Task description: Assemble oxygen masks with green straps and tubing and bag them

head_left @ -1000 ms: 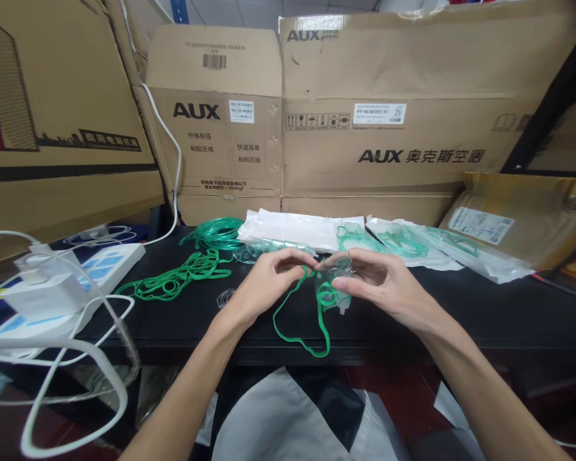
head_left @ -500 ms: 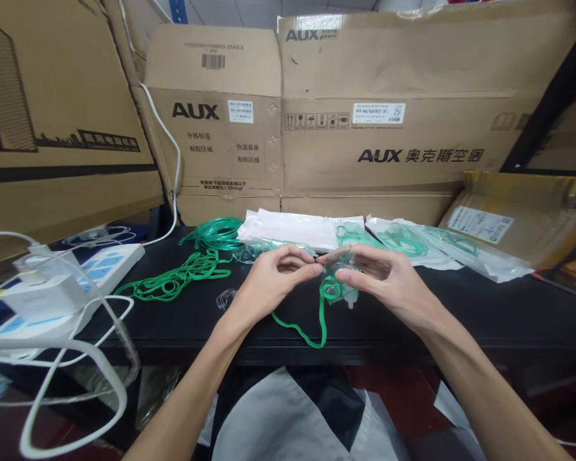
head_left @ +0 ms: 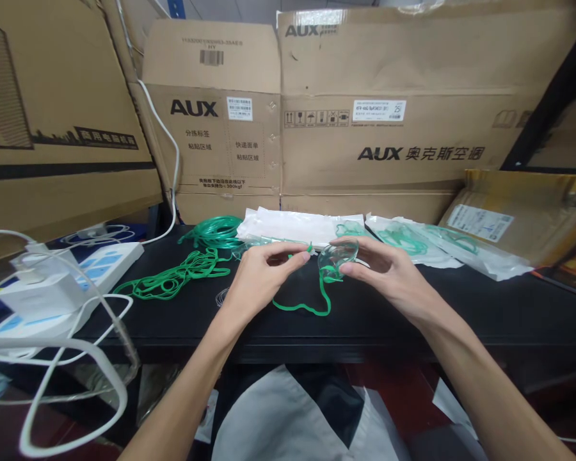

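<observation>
My right hand (head_left: pixel 381 262) grips a clear greenish oxygen mask (head_left: pixel 335 256) above the black table. From the mask's near side a green elastic strap (head_left: pixel 324 298) hangs down and loops leftward under my left hand. My left hand (head_left: pixel 271 266) pinches the strap's tip between thumb and forefinger, a short way left of the mask. Left of it lies a tangled heap of green elastic straps (head_left: pixel 180 272). Behind that heap is a coil of green tubing (head_left: pixel 216 232). A few thin metal strips (head_left: pixel 221 296) show partly behind my left wrist.
White and clear packages (head_left: pixel 297 224) holding green tubing lie along the back of the black table (head_left: pixel 388 330). Large AUX cartons (head_left: pixel 326 153) stand behind. A white power strip (head_left: pixel 100 269) with looping cables fills the left side. A taped parcel (head_left: pixel 518 205) sits back right.
My hands have moved apart. The strap's green tip now shows in my left fingers, and the mask has turned in my right hand. The hanging strap loop has risen.
</observation>
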Motion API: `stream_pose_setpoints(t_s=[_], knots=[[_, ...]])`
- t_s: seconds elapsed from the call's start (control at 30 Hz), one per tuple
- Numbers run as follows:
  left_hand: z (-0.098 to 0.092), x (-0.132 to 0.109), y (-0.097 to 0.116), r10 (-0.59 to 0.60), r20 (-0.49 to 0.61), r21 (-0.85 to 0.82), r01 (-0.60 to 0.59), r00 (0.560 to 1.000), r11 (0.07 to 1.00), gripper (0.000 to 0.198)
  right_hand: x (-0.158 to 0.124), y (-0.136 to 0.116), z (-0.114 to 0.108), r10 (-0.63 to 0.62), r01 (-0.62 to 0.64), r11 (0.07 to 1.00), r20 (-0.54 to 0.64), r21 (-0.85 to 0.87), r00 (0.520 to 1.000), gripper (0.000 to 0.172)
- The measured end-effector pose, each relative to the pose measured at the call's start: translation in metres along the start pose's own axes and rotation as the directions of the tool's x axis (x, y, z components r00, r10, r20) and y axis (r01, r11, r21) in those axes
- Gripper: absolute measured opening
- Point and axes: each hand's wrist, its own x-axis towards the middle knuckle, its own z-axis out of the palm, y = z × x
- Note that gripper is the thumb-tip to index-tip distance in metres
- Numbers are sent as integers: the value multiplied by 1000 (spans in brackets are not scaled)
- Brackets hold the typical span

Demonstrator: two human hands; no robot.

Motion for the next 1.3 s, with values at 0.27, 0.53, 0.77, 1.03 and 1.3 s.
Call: stream_pose_setpoints(t_s=[0.27,0.53,0.77,1.03,1.3], knots=[[1,-1,9,9,114,-135,6,993,991,29,3,4,-5,8,-8,1000,5,-21,1000,36],[0,-1,11,-7,165,-167,34,986,985,27,2,3,-5,12,-12,1000,4,-11,1000,37],[1,0,9,-24,166,-153,49,986,987,26,1,2,-3,15,-14,1000,8,-6,1000,38],[7,2,2,-50,140,-214,80,989,974,22,1,2,-1,48,-47,998,47,-39,998,37],[8,1,2,-56,151,-227,89,987,970,24,-1,5,2,42,-46,996,53,74,998,32]])
